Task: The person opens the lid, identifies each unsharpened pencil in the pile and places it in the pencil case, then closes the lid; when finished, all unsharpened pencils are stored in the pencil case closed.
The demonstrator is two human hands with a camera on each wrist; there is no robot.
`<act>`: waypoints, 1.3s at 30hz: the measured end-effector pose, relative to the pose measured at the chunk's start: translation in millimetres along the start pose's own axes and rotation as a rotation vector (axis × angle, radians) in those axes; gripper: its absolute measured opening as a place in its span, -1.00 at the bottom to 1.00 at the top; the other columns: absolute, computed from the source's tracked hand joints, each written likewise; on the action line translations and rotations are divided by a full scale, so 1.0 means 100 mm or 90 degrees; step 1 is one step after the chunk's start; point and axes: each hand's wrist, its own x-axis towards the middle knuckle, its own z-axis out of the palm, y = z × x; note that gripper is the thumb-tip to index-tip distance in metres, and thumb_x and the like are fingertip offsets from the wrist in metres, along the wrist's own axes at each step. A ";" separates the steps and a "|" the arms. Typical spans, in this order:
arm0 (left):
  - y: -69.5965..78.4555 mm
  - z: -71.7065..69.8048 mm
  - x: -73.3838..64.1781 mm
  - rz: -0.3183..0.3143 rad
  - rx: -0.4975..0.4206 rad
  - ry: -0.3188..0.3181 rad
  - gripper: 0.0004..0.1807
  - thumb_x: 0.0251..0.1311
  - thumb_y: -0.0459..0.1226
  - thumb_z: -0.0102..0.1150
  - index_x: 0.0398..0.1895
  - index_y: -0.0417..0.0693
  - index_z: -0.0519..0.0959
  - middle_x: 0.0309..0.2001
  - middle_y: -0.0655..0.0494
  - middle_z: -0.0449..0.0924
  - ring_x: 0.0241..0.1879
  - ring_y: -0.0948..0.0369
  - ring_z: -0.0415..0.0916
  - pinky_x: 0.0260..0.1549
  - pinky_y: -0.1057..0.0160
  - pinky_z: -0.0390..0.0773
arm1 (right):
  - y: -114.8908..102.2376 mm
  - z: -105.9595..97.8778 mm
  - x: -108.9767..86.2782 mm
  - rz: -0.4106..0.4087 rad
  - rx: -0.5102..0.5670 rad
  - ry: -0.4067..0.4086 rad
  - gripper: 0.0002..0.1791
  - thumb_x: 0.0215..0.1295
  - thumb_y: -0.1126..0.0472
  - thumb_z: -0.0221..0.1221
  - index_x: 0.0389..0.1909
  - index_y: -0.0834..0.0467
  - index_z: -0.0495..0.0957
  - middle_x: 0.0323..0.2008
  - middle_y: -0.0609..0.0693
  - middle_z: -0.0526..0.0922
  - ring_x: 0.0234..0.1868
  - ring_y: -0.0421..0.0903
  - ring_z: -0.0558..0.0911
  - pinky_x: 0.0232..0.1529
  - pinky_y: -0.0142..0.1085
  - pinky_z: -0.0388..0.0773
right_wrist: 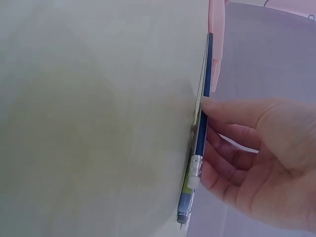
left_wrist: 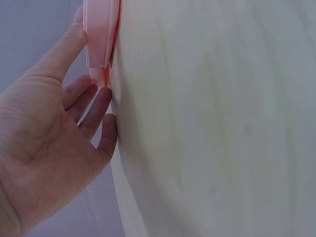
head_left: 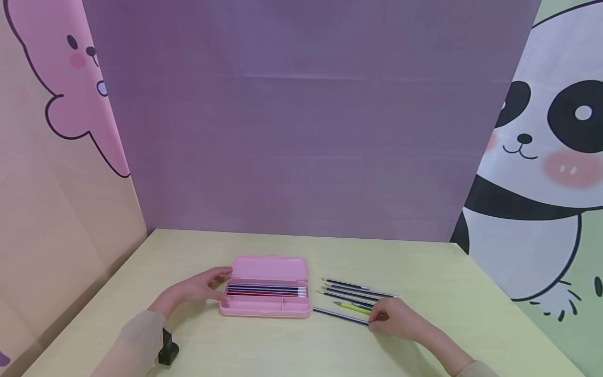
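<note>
An open pink pencil case point(head_left: 249, 308) lies on the table, holding several dark and red pencils point(head_left: 266, 291) in its rear compartment. At its left end is my left hand point(head_left: 195, 287), thumb touching the tray side and loosely bent fingers by the lid point(head_left: 270, 268). In the left wrist view, the thumb rests along the case point(left_wrist: 101, 34). My right hand point(head_left: 398, 317) pinches a dark blue pencil point(right_wrist: 201, 133) near its white eraser end; the pencil's other end points towards the case. Beside that hand lie several dark pencils point(head_left: 346, 284) and a slim yellow-green writing tool point(head_left: 353, 307).
A pale wooden table point(head_left: 226, 351) carries everything. Behind it stands a purple panel point(head_left: 301, 131), with a cartoon bear wall at left and a panda point(head_left: 527, 173) at right. A black device point(head_left: 168, 350) sits at the left wrist.
</note>
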 end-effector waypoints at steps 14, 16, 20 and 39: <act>-0.03 0.01 0.00 -0.003 -0.003 0.003 -0.08 0.01 -0.08 0.36 0.41 -0.12 0.13 0.36 -0.18 0.18 0.28 -0.17 0.18 0.26 -0.22 0.20 | -0.03 -0.04 0.03 -0.046 -0.038 0.085 -0.96 0.16 0.30 0.23 -0.45 0.13 0.60 -0.49 -0.18 0.55 -0.46 -0.42 0.43 -0.45 -0.45 0.47; -0.02 0.01 -0.01 -0.005 -0.005 0.006 -0.08 0.01 -0.08 0.36 0.41 -0.12 0.13 0.36 -0.18 0.17 0.28 -0.17 0.18 0.26 -0.22 0.20 | -0.04 -0.07 0.05 -0.049 -0.040 0.090 -0.95 0.17 0.30 0.23 -0.45 0.11 0.59 -0.49 -0.18 0.55 -0.46 -0.41 0.44 -0.45 -0.45 0.47; -0.01 0.00 -0.01 -0.003 -0.003 0.005 -0.07 0.01 -0.07 0.36 0.41 -0.12 0.11 0.37 -0.18 0.17 0.28 -0.18 0.18 0.26 -0.21 0.21 | -0.06 -0.13 0.06 -0.018 -0.043 0.083 -0.95 0.21 0.26 0.21 -0.43 0.13 0.59 -0.46 -0.18 0.56 -0.45 -0.41 0.43 -0.44 -0.45 0.46; -0.04 -0.01 0.02 0.012 0.005 0.002 -0.06 0.00 -0.06 0.36 0.41 -0.13 0.12 0.35 -0.20 0.19 0.26 -0.17 0.20 0.24 -0.18 0.26 | -0.18 -0.16 0.20 0.006 -0.035 0.119 -0.95 0.28 0.25 0.15 -0.34 0.13 0.57 -0.40 -0.14 0.58 -0.43 -0.36 0.43 -0.43 -0.45 0.45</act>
